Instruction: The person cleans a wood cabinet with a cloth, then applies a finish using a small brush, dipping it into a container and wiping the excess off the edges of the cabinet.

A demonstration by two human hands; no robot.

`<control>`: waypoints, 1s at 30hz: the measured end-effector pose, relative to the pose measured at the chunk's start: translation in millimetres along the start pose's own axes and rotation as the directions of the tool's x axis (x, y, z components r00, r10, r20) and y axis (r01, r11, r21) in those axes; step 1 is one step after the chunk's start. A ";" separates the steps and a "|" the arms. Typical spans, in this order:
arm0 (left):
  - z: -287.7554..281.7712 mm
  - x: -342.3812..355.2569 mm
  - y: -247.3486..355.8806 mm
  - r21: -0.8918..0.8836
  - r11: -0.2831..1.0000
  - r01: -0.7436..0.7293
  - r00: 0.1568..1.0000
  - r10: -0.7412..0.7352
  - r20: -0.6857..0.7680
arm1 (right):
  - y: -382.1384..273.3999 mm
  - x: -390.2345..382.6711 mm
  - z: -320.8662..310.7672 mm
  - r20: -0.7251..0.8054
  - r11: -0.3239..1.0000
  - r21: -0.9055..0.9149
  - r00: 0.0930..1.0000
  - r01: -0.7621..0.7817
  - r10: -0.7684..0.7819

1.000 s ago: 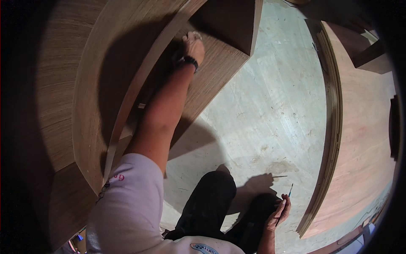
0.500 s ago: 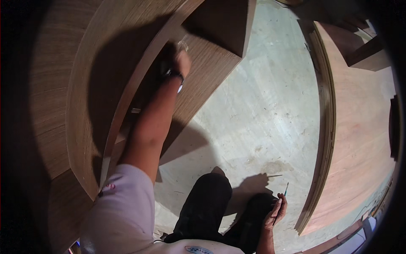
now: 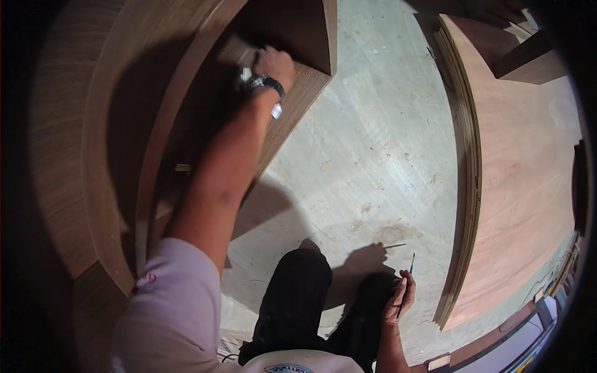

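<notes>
My left hand [image 3: 275, 66] slid nearer the edge of the cabinet [image 3: 305, 87], can't tell its grip; right hand [image 3: 400, 298] pinching a brush [image 3: 412, 263], open floor [image 3: 373, 143] beside the cabinet.

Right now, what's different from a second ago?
The left grip has moved rightward over the wooden board, nearer its outer corner. I can't tell whether it holds anything. The whole view has shifted too, so the floor sits farther left. The right grip still holds the thin brush, tip up.

Stacked pinkish wooden sheets [image 3: 525, 186] lie beside the stained pale floor [image 3: 373, 143]
</notes>
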State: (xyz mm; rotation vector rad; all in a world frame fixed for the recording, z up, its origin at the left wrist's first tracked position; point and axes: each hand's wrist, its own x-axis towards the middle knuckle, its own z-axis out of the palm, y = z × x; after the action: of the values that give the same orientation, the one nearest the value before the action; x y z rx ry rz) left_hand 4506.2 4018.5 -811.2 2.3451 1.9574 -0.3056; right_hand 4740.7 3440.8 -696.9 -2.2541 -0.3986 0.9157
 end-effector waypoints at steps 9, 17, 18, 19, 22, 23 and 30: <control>2.8 -75.1 92.5 -0.547 0.819 0.170 0.985 -0.160 0.066 | 9.0 3.3 3.9 0.010 0.999 0.048 1.000 -0.019 0.018; -1.1 -79.2 95.9 -0.475 0.876 0.081 0.988 -0.134 -0.080 | -4.5 -4.9 5.5 0.026 0.997 0.078 1.000 -0.004 0.002; -8.1 -75.7 102.0 -0.545 0.819 0.181 0.982 -0.176 0.062 | -2.3 -4.9 2.3 0.027 0.999 0.032 1.000 0.006 -0.007; -13.7 -74.9 105.1 -0.546 0.809 0.217 0.973 -0.224 0.054 | -0.5 -5.1 1.4 0.017 0.999 0.030 1.000 0.016 -0.017; -8.3 -61.6 95.8 -0.560 0.734 0.383 0.904 -0.422 0.066 | -3.3 -11.3 9.0 0.057 0.998 0.039 0.997 0.052 -0.054; -4.2 -64.5 98.5 -0.520 0.778 0.353 0.927 -0.368 0.079 | -3.4 -12.7 7.5 0.043 0.995 0.041 0.995 0.091 -0.092; -54.1 -244.3 75.3 -0.567 0.806 -0.170 0.977 0.065 -0.201 | 16.4 -10.7 -8.8 0.007 0.979 -0.061 0.981 0.193 -0.193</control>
State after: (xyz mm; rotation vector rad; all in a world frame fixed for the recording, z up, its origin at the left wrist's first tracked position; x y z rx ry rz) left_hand 4544.6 3778.4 -715.4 2.1032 1.6313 0.4658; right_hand 4739.8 3419.4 -697.9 -2.2235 -0.6415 0.8137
